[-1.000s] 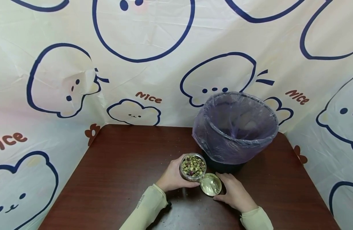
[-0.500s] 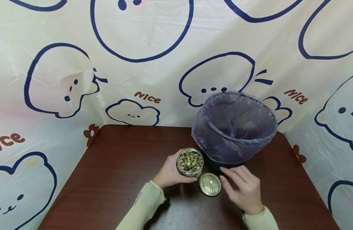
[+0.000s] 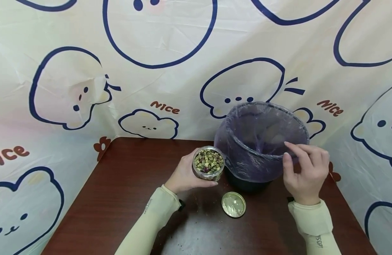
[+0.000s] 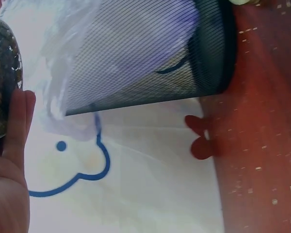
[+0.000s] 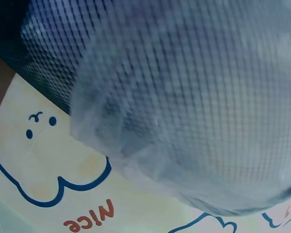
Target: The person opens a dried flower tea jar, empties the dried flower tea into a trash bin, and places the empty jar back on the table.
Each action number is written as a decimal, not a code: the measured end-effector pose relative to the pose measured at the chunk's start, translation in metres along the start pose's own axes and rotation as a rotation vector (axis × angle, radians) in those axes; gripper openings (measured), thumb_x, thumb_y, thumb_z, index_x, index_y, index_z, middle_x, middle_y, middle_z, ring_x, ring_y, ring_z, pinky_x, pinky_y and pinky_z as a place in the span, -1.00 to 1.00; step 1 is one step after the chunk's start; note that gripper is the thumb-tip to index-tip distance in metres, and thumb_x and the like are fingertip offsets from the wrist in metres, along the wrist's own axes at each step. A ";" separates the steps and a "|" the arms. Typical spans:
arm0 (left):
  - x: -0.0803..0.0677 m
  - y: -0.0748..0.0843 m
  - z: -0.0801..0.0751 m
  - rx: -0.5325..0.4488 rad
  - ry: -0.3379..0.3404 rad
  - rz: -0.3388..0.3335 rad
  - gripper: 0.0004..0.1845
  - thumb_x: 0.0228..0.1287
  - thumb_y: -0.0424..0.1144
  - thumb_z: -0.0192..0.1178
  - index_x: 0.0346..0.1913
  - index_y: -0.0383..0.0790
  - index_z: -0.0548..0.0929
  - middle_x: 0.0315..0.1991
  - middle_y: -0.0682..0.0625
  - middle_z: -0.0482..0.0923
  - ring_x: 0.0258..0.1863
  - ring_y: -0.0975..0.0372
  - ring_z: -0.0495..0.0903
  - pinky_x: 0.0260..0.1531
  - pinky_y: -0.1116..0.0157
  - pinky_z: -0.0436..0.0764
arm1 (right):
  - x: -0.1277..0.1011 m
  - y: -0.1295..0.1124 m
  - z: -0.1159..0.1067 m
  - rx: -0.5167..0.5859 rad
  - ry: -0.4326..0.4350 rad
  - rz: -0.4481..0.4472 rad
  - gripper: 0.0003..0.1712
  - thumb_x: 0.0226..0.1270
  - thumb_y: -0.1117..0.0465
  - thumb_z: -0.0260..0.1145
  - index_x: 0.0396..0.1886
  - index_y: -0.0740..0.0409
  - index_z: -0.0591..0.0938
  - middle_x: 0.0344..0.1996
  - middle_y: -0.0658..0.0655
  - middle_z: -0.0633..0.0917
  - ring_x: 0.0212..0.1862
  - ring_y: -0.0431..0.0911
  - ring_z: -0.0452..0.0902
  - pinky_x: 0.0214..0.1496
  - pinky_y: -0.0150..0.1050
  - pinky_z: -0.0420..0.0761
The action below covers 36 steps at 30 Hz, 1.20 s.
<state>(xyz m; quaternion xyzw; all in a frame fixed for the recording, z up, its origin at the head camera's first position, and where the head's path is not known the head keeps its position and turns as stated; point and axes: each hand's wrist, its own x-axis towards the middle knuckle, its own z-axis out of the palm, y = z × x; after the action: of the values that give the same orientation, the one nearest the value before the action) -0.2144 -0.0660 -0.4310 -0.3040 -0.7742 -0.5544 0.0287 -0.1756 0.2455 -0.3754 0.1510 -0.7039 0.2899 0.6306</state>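
Note:
My left hand [image 3: 184, 174] grips a clear round jar [image 3: 208, 163] filled with small dried green and pink buds, held open-topped and off the table, just left of the bin. In the left wrist view the jar [image 4: 0, 82] shows at the left edge against my fingers [image 4: 17, 126]. Its gold lid [image 3: 233, 204] lies upside down on the table, in front of the bin. My right hand [image 3: 306, 166] hovers at the bin's right rim, fingers loosely extended toward the bag's edge and holding nothing.
A black mesh bin [image 3: 261, 141] lined with a purple bag stands at the back right of the dark wooden table [image 3: 126, 198]; the mesh bin [image 5: 184, 97] fills the right wrist view. A cartoon-print cloth [image 3: 151, 63] hangs behind and beside the table. Small crumbs dot the tabletop.
My right hand let go of the lid and rose to the bin's right rim. My left hand lifted the jar up and back, close to the bin.

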 end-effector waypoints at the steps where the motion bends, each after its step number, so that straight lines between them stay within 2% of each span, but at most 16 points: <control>1: 0.002 0.002 -0.001 0.003 -0.001 0.012 0.03 -0.27 -0.13 0.77 0.39 0.10 0.46 0.20 0.17 0.62 0.21 0.25 0.61 0.27 0.11 0.61 | 0.001 0.003 0.000 0.000 -0.006 0.001 -0.33 0.49 -0.24 0.20 -0.28 0.32 0.80 -0.35 0.40 0.66 -0.27 0.36 0.41 0.07 -0.26 0.34; 4: 0.008 0.010 -0.005 0.008 0.001 0.047 0.02 -0.26 -0.16 0.77 0.39 0.03 0.48 0.20 0.13 0.63 0.19 0.24 0.62 0.26 0.13 0.62 | 0.006 0.010 0.001 0.040 -0.054 -0.004 -0.30 0.52 -0.23 0.17 -0.38 0.34 0.79 -0.39 0.39 0.69 -0.28 0.36 0.47 0.09 -0.25 0.37; 8: 0.019 0.019 -0.011 0.028 0.004 0.077 0.01 -0.26 -0.17 0.76 0.38 -0.03 0.49 0.19 0.11 0.64 0.17 0.25 0.63 0.24 0.16 0.63 | 0.007 0.018 0.004 0.091 -0.160 -0.033 -0.30 0.57 -0.14 0.11 -0.52 0.35 0.75 -0.49 0.33 0.71 -0.33 0.29 0.52 0.08 -0.26 0.39; 12: 0.032 0.029 -0.016 0.053 0.002 0.100 0.01 -0.25 -0.15 0.76 0.39 -0.07 0.49 0.20 0.09 0.63 0.17 0.26 0.63 0.24 0.17 0.62 | 0.000 0.029 0.007 0.090 -0.259 -0.064 -0.32 0.61 -0.06 0.05 -0.64 0.27 0.68 -0.62 0.23 0.65 -0.47 0.15 0.47 -0.21 -0.21 0.35; 14: 0.039 0.034 -0.018 0.059 0.006 0.112 0.01 -0.25 -0.14 0.76 0.39 -0.10 0.49 0.20 0.07 0.64 0.17 0.25 0.63 0.23 0.17 0.63 | -0.004 0.033 0.008 0.078 -0.280 -0.076 -0.31 0.62 -0.04 0.03 -0.72 0.23 0.61 -0.71 0.17 0.55 -0.55 0.08 0.37 -0.32 -0.16 0.29; 15: 0.042 0.037 -0.018 0.064 0.011 0.114 0.01 -0.25 -0.15 0.75 0.39 -0.10 0.48 0.20 0.07 0.63 0.17 0.26 0.63 0.23 0.18 0.63 | -0.004 0.033 0.009 0.071 -0.278 -0.084 -0.30 0.62 -0.03 0.01 -0.76 0.21 0.54 -0.75 0.14 0.47 -0.59 0.05 0.30 -0.36 -0.13 0.23; 20: 0.059 0.054 -0.013 0.068 0.032 0.114 -0.01 -0.20 -0.15 0.73 0.39 -0.12 0.46 0.20 0.06 0.63 0.16 0.28 0.63 0.19 0.19 0.65 | -0.003 0.031 0.013 0.050 -0.231 -0.069 -0.29 0.58 0.02 0.00 -0.88 0.12 0.28 -0.79 0.04 0.17 -0.62 -0.03 0.03 -0.34 -0.23 0.06; 28: 0.082 0.074 -0.003 0.053 0.094 0.036 0.05 -0.10 -0.03 0.68 0.46 -0.01 0.31 0.27 0.08 0.54 0.23 0.29 0.55 0.23 0.13 0.62 | 0.000 0.025 0.017 0.040 -0.180 -0.035 -0.35 0.46 0.10 0.00 -0.90 0.14 0.21 -0.81 0.04 0.12 -0.63 -0.03 -0.03 -0.34 -0.22 0.01; 36: 0.097 0.073 0.000 0.067 0.127 0.024 0.03 -0.07 0.06 0.66 0.46 0.05 0.30 0.28 0.09 0.53 0.26 0.28 0.53 0.24 0.10 0.61 | -0.002 0.025 0.017 0.017 -0.174 -0.029 -0.35 0.45 0.09 -0.01 -0.91 0.15 0.20 -0.81 0.05 0.12 -0.62 -0.04 -0.05 -0.34 -0.23 -0.01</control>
<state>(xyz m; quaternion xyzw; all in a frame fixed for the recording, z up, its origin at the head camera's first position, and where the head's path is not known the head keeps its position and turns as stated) -0.2560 -0.0090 -0.3324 -0.2762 -0.7852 -0.5461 0.0948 -0.2029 0.2545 -0.3832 0.1909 -0.7515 0.2724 0.5698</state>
